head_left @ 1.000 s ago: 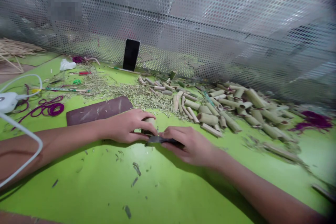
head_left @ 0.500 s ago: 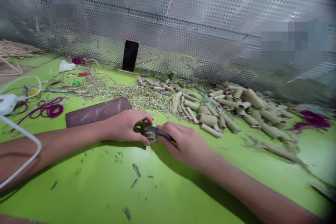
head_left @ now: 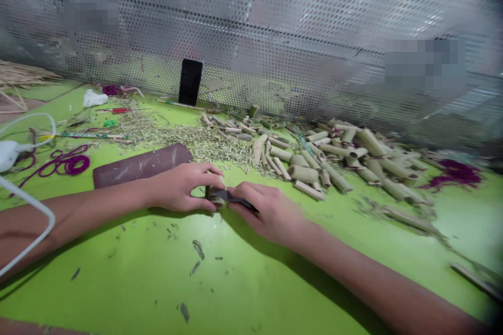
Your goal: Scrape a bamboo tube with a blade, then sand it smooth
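Observation:
In the middle of the head view, my left hand [head_left: 192, 187] pinches a short piece of bamboo [head_left: 217, 201] between thumb and fingers, just above the green tabletop [head_left: 149, 282]. My right hand [head_left: 267, 209] grips a dark-handled knife [head_left: 239, 200], its blade lying against the bamboo piece. The fingers partly hide both the bamboo and the blade's tip. Just behind my left wrist lies a curved brown sheet [head_left: 141, 166] with pale scratches. Small dark shavings [head_left: 198, 248] are scattered in front of my hands.
Cut bamboo tubes [head_left: 346, 159] are heaped at the right, beside a pile of chips [head_left: 220, 144]. A phone [head_left: 190, 82] leans on the perforated metal screen [head_left: 275, 47]. Purple cord [head_left: 74, 164] lies left, near a white cable [head_left: 43, 204]. A red screwdriver [head_left: 121, 110] lies farther back.
The knife blade has come down flatter across the bamboo piece, and my right hand has shifted slightly left. The whole view has moved a little.

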Demonstrator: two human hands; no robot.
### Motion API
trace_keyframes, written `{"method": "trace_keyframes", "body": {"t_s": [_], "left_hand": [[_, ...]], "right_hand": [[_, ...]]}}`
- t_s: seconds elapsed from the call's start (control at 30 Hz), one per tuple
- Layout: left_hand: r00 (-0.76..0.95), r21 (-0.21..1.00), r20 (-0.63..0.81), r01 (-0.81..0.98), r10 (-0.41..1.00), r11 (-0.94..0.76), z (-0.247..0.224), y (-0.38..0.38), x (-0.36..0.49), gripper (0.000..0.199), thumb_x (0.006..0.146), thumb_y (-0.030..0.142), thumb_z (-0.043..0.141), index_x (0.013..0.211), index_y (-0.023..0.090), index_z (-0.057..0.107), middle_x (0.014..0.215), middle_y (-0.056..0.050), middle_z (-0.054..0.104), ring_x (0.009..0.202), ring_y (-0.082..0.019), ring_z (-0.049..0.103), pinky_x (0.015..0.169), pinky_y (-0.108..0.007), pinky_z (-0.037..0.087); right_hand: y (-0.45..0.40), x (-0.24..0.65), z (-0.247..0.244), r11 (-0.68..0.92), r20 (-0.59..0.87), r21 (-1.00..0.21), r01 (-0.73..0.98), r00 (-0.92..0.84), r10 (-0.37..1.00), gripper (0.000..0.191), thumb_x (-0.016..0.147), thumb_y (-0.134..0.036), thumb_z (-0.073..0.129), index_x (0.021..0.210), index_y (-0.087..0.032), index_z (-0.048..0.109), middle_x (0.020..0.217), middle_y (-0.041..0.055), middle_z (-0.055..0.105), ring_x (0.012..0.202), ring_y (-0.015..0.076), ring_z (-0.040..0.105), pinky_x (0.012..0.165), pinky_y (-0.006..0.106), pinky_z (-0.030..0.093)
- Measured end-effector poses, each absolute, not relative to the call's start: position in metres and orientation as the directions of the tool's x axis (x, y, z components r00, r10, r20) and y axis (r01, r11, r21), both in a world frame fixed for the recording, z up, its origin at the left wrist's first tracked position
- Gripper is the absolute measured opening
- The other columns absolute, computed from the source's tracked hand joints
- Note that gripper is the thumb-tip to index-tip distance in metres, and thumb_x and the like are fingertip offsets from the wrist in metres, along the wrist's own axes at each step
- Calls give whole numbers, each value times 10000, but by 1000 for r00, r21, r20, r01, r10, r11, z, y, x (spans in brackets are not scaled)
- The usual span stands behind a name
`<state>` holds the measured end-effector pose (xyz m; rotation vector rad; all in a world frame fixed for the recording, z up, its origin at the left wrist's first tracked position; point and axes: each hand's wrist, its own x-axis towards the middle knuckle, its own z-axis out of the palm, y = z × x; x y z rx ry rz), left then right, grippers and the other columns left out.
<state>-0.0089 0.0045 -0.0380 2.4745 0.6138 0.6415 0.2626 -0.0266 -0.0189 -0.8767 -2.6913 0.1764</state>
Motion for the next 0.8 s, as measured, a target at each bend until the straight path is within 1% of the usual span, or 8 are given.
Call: {"method": "trace_keyframes", "body": {"t_s": [0.1,0.2,0.3,0.4,0.47,0.57,0.7,0.8], "left_hand": [[805,546,307,289,508,-787,-36,4,-10,309,974,361,767,1264,261,731,1344,-146,639,1248,-329,644,1040,-473,534],[825,511,296,288,481,-810,-35,4,-11,277,1009,364,719,1277,303,747,1368,-142,625,1277,-337,618,1058,-494,518],[818,513,296,300,493,-804,-35,3,-11,482,1004,385,721,1471,318,617,1408,-144,633,1270,-341,620,1078,-519,499],[791,558,307,301,529,-773,-35,2,-8,723,965,439,762,1593,265,449,1364,-137,686,1219,-331,653,1077,-506,500],[783,567,321,292,533,-770,-34,2,-6,710,955,469,761,1559,238,469,1344,-133,705,1206,-327,665,1083,-496,494],[787,561,332,280,521,-779,-33,2,-2,554,958,472,744,1420,224,568,1314,-125,720,1192,-320,673,1080,-479,491],[781,555,308,316,543,-770,-32,2,-1,418,931,492,772,1211,216,631,1184,-105,741,1089,-309,685,981,-446,520],[788,540,304,321,535,-778,-33,3,-2,375,932,472,782,1162,220,628,1154,-93,733,1093,-306,674,979,-440,511]], "right_hand": [[-28,267,-16,785,187,-241,571,-766,615,114,1057,-250,566,1035,-196,664,839,48,743,686,174,666,578,277,431],[-26,273,-14,815,156,-303,494,-818,554,86,1043,-234,578,1022,-201,655,814,26,734,635,152,642,560,264,423],[-23,276,-15,832,206,-332,445,-826,524,97,1054,-238,561,1012,-201,640,824,31,734,639,148,645,565,259,439],[-21,275,-16,796,276,-272,540,-749,603,82,1048,-247,571,1026,-204,637,842,47,733,678,168,663,570,269,447],[-22,272,-16,779,282,-219,587,-726,627,59,1034,-224,592,1048,-203,644,859,51,736,694,175,673,576,271,449],[-25,265,-16,785,261,-175,595,-741,619,33,1025,-202,618,1040,-196,646,871,54,742,690,170,675,569,263,437],[-26,259,-16,780,247,-162,604,-741,625,108,1055,-225,552,1033,-200,654,881,62,754,703,182,683,585,282,461],[-26,259,-16,785,241,-167,597,-747,619,150,1068,-237,516,1042,-199,659,883,67,758,705,189,688,596,295,481]]}}
